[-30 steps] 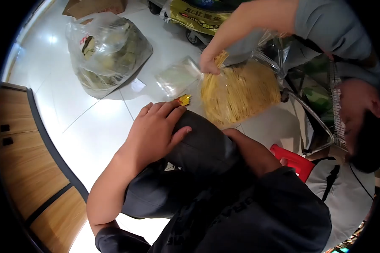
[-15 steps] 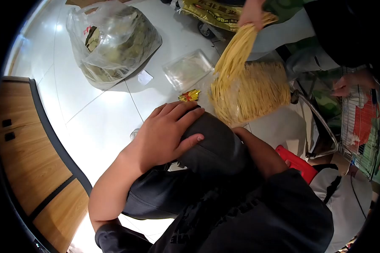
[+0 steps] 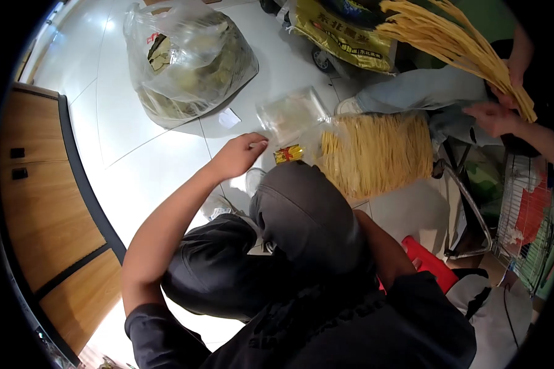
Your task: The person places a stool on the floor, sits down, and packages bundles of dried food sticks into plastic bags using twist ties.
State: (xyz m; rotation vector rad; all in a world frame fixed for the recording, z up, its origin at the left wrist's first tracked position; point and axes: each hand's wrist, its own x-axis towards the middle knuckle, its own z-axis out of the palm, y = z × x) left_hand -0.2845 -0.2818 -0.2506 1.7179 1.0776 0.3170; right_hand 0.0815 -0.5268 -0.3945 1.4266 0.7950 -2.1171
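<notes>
My left hand (image 3: 241, 155) is off the knee, above the tiled floor, its fingers curled in and nothing visible in them. Just right of it lies a small yellow-and-red packet (image 3: 289, 154). A clear plastic tray (image 3: 292, 114) rests beyond the fingertips. Beside the tray lies a large clear bag of long yellow dried sticks (image 3: 381, 150). My right forearm (image 3: 381, 243) runs behind my raised knee (image 3: 308, 203), which hides the right hand. At the upper right, another person's hands hold a loose bundle of yellow sticks (image 3: 452, 46).
A big translucent bag of dried leaves (image 3: 194, 74) stands on the floor, with a white paper scrap (image 3: 229, 118) nearby. Wooden cabinets (image 3: 55, 203) line the left. A gold printed sack (image 3: 345, 37), a metal frame (image 3: 474, 215) and a wire basket (image 3: 517, 203) are to the right.
My left hand has lifted off my knee and moved forward, its fingers now curled. The other person has swung the yellow bundle up and right, away from the bag.
</notes>
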